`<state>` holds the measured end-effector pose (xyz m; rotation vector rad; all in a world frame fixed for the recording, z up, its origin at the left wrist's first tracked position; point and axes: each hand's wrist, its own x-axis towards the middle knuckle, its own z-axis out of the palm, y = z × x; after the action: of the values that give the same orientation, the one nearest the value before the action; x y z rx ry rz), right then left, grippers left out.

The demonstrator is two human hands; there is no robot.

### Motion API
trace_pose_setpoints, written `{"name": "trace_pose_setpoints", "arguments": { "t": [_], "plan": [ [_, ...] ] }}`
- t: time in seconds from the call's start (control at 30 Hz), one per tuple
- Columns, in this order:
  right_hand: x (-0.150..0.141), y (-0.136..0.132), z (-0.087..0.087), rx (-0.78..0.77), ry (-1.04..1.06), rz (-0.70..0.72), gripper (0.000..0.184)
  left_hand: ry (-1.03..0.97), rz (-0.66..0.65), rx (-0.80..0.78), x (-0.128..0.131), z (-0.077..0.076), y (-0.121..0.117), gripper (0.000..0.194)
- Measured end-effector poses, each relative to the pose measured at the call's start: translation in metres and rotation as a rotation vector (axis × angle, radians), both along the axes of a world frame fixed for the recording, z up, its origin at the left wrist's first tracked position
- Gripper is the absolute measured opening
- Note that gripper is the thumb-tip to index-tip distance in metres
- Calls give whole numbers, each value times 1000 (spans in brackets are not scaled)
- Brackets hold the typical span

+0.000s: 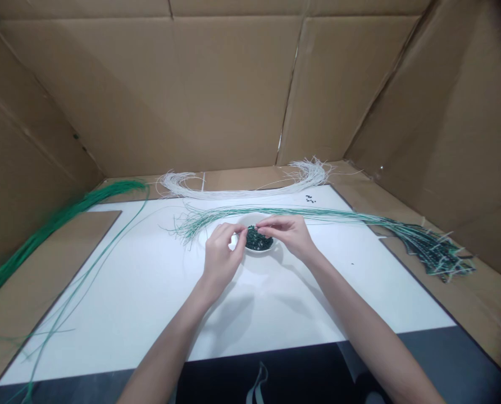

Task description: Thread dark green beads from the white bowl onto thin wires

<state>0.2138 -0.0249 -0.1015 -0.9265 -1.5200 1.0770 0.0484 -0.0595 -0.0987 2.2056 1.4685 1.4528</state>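
Note:
A small white bowl (256, 251) stands near the middle of the white board, with many tiny dark green beads (259, 241) in it. Over the bowl's left side, my left hand (224, 247) is closed in a pinch of thumb and index finger. From the right, my right hand (290, 233) also pinches just above the beads, its fingertips close to those of the left. Whatever lies between the fingertips is too small to make out. Just behind both hands runs a bundle of thin green and white strands (335, 213).
The strand bundle ends at the right in a dark beaded cluster (438, 252). White cords (246, 194) curve along the back; green cords (60, 219) lie at the left. A few black bits (310, 199) sit on the white board (141, 292). Cardboard walls (225, 95) enclose the back and sides.

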Motion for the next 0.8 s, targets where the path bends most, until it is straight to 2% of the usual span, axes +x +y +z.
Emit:
{"name": "trace_pose_setpoints", "arguments": {
  "t": [0.43, 0.8],
  "plan": [
    [-4, 2, -6, 70, 14, -43, 19, 48, -31, 77, -1, -3, 2, 8],
    [-3, 0, -3, 71, -21, -48, 24, 107, -55, 137, -2, -7, 4, 9]
  ]
}}
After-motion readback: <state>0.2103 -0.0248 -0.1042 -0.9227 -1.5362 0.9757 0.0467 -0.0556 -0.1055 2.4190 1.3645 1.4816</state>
